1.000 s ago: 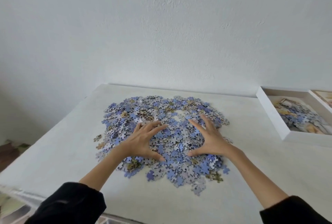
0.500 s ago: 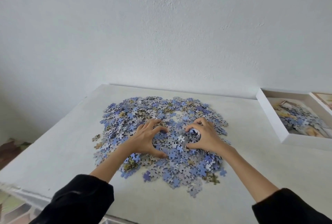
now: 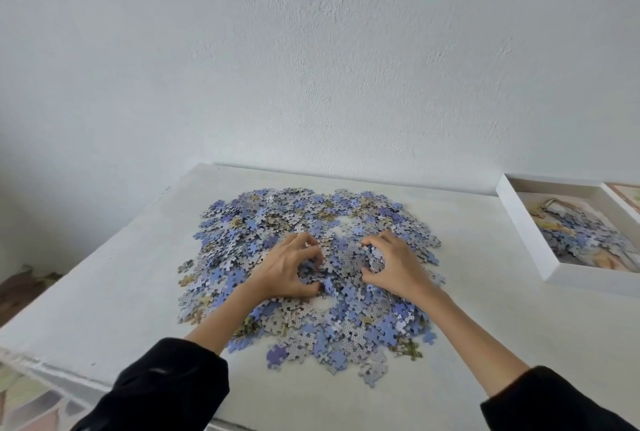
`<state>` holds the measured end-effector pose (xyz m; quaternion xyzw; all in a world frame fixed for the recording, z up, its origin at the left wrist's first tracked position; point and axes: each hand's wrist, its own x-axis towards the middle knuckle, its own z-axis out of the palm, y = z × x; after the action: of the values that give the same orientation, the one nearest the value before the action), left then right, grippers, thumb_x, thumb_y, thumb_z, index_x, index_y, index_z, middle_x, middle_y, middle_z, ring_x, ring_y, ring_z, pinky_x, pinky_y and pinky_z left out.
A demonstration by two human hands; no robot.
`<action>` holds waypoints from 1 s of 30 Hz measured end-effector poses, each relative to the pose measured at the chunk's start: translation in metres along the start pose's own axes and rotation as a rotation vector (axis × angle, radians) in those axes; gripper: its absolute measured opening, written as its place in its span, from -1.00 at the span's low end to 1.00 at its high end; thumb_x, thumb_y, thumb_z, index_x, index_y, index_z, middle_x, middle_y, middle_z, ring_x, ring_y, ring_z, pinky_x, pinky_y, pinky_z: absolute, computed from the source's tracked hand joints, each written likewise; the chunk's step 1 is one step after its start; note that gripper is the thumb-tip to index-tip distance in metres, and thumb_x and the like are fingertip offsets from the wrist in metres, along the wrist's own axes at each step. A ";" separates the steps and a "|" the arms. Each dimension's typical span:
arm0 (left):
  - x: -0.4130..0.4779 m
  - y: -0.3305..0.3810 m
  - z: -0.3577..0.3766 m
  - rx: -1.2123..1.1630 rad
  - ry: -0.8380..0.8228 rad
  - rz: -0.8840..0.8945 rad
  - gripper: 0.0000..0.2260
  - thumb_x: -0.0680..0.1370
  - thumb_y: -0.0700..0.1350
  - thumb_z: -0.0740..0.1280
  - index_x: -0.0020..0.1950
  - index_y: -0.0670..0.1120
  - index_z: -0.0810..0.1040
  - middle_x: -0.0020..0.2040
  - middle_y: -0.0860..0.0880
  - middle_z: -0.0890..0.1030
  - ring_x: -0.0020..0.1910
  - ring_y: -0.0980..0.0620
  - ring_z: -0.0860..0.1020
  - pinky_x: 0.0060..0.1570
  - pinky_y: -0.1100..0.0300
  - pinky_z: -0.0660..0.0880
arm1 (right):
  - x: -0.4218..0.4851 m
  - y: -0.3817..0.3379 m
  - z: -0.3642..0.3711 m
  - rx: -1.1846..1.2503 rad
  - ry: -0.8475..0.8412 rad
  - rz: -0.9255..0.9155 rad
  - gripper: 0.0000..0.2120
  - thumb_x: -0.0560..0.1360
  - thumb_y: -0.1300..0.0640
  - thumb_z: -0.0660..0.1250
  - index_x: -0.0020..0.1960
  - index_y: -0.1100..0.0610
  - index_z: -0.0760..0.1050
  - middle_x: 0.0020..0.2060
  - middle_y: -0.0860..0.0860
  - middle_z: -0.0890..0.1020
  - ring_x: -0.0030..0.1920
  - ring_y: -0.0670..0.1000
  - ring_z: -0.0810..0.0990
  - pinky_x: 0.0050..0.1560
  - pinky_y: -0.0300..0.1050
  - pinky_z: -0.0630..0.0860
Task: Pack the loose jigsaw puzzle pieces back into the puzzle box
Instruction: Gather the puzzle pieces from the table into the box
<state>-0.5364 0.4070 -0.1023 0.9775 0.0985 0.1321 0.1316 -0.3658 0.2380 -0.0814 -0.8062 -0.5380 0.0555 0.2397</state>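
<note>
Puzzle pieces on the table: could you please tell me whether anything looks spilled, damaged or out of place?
Nothing stands out. The puzzle pieces lie in one loose heap on the table, a few stragglers at its left fringe. The left hand and right hand grip pieces mid-heap; the puzzle box at the right holds more.

White table (image 3: 104, 292) against a textured white wall (image 3: 311, 67), patterned floor (image 3: 24, 396) at lower left

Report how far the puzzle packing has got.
Done: a small batch of pieces lies in the puzzle box. In hand: the left hand and right hand curl round a heap at the pile's middle. Left: most of the pile lies spread on the table.
</note>
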 end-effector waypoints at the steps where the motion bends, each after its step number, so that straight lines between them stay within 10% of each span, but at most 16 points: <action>1: 0.000 0.001 0.000 -0.010 0.012 0.009 -0.69 0.31 0.21 0.23 -0.10 0.03 0.41 0.06 0.05 0.43 0.03 0.11 0.36 -0.08 0.36 0.27 | 0.000 -0.001 -0.001 0.000 0.017 -0.009 -0.53 0.39 0.07 0.39 0.27 0.09 0.41 0.14 0.03 0.49 0.00 -0.08 0.46 0.05 -0.29 0.34; 6: 0.002 0.003 0.001 -0.069 0.112 0.092 -0.79 0.36 0.08 0.31 -0.20 -0.01 0.36 -0.11 0.05 0.49 -0.23 0.07 0.48 -0.30 0.30 0.44 | 0.001 -0.001 -0.003 0.012 0.075 -0.063 -0.61 0.39 0.10 0.40 0.20 0.14 0.46 0.11 0.06 0.55 -0.42 -0.22 0.32 -0.22 -0.41 0.35; 11: 0.001 0.001 0.002 -0.195 0.252 0.083 -0.87 0.43 -0.07 0.31 -0.23 -0.03 0.36 -0.23 0.05 0.45 -0.41 0.09 0.46 -0.48 0.28 0.47 | 0.003 -0.004 -0.005 0.063 0.102 -0.055 -0.61 0.38 0.09 0.40 0.18 0.15 0.46 0.12 0.05 0.55 -0.49 -0.14 0.39 -0.14 -0.08 0.59; 16: 0.001 -0.005 0.001 -0.380 0.348 -0.052 -0.85 0.46 -0.17 0.36 -0.23 -0.04 0.40 -0.34 0.05 0.43 -0.47 0.10 0.40 -0.51 0.29 0.40 | 0.010 -0.009 -0.011 0.138 0.117 -0.070 -0.61 0.35 0.07 0.35 0.15 0.17 0.47 0.08 0.06 0.57 -0.10 0.19 0.62 0.01 -0.04 0.58; 24: 0.006 0.000 -0.018 -0.657 0.320 -0.202 -0.80 0.43 -0.28 0.42 -0.26 -0.10 0.42 -0.29 -0.24 0.54 -0.45 0.10 0.35 -0.42 0.16 0.36 | 0.019 -0.020 -0.024 0.174 0.190 -0.165 -0.63 0.36 0.26 0.42 0.15 0.25 0.49 0.04 0.11 0.59 0.02 0.05 0.56 0.12 -0.22 0.43; 30: 0.015 0.003 -0.023 -0.643 0.219 -0.164 -0.82 0.43 -0.26 0.42 -0.25 -0.10 0.44 -0.40 -0.01 0.48 -0.48 0.13 0.34 -0.45 0.25 0.34 | 0.017 -0.017 -0.031 0.177 0.192 -0.138 -0.59 0.37 0.24 0.42 0.20 0.24 0.47 0.11 0.09 0.58 0.13 -0.01 0.52 0.24 -0.27 0.31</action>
<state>-0.5281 0.4129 -0.0761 0.8550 0.1435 0.2497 0.4314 -0.3626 0.2480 -0.0432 -0.7445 -0.5599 0.0089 0.3636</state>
